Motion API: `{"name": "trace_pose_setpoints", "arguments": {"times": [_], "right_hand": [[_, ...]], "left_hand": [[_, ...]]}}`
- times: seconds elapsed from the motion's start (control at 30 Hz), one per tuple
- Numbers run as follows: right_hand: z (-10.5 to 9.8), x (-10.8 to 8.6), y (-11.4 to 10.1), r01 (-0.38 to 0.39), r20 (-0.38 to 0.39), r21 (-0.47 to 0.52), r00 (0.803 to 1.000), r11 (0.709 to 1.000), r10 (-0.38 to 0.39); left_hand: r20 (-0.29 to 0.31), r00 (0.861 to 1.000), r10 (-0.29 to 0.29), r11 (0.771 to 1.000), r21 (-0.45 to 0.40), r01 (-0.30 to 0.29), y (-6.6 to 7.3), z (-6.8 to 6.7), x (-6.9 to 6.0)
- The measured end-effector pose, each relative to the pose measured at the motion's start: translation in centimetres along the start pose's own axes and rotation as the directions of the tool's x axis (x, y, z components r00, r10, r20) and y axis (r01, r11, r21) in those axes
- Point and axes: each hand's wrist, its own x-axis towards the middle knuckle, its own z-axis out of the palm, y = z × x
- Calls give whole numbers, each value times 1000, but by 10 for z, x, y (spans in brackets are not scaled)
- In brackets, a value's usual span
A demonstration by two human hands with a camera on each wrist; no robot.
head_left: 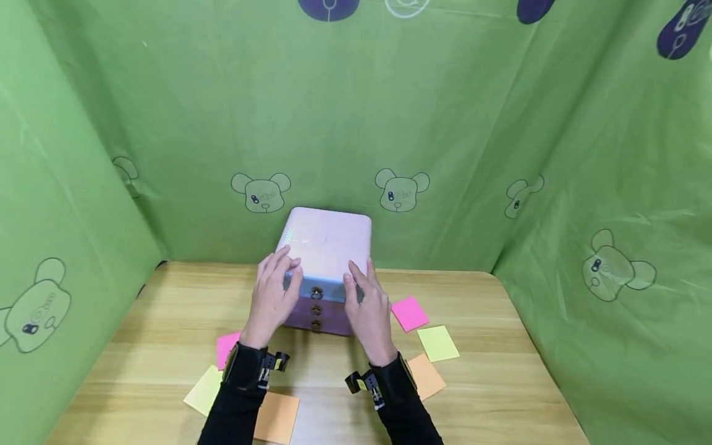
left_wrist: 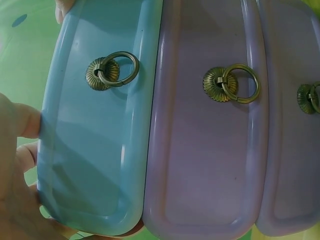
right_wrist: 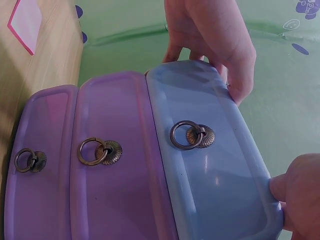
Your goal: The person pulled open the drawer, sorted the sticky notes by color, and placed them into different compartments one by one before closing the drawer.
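Note:
A small three-drawer storage box [head_left: 328, 238] with a pale pinkish top stands toward the back of the table. Its upper front [left_wrist: 95, 145] is blue, and the lower two [right_wrist: 112, 195] are purple. Each front bears a brass ring pull [right_wrist: 186, 135] on a ribbed round plate. My left hand [head_left: 271, 295] holds the box's upper left front corner, thumb near the front edge and fingers along the side. Opposite it, my right hand [head_left: 369, 312] holds the upper right corner, thumb at the front edge. Neither hand touches a ring. Some fingertips are hidden behind the box.
Square paper notes lie on the wooden table [head_left: 489, 346]: pink [head_left: 410, 314], yellow [head_left: 438, 343] and orange [head_left: 427, 377] at right; pink [head_left: 226, 350], yellow [head_left: 204, 389] and orange [head_left: 277, 418] at left. Green cloth [head_left: 334, 111] encloses the back and sides.

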Motion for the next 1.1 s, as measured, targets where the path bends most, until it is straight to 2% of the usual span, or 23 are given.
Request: {"name": "trace_pose_setpoints", "arguments": {"times": [0.27,0.5,0.73,1.1], "right_hand": [[1,-1,-7,1,-9,-19,1000,1000,-1],[4,-6,-9,-7,-45,-67,999,998,4],[3,-6,-14,15,-37,-71,999,997,-18],[4,-10,-15,12,-48,-68,999,998,-15]], "left_hand": [[3,1000,-4,999,-47,4,-3,0,8],[17,1000,-9,998,-56,10,-4,1,10],[-9,1000,-3,997,-82,2,-7,1,13],[-7,1000,12,999,-43,-12,-8,2,13]]}}
